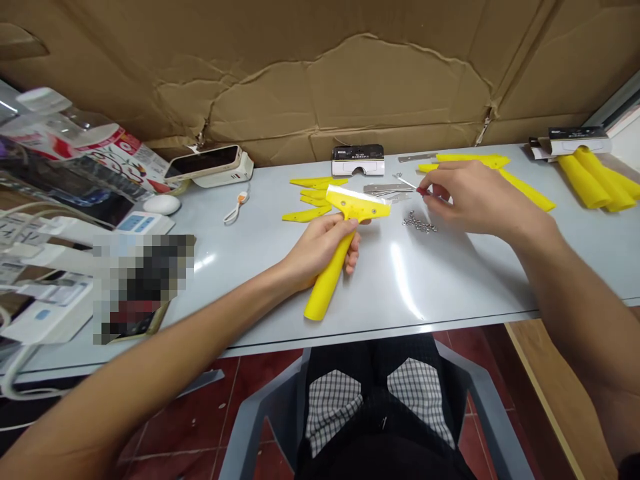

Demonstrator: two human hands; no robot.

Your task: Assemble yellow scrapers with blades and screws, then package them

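Along the middle of the white table (450, 280), left hand (317, 250): fingers wrapped around the handle of a yellow plastic scraper (333, 273), its head edged with a metal blade strip (350, 195); right hand (483, 200): fingers pinched together on a thin steel screwdriver (407, 183), near a loose pile of small screws (419, 223). Left unfitted: stacked steel blades (389, 189), flat yellow pieces (310, 197), and a bundle of yellow handles (590, 180) at the table's far right

Pale grey table (465, 280) | flat yellow plastic pieces (310, 197) | steel blades (387, 189) | loose steel screws (419, 223) | white mouse (161, 205)
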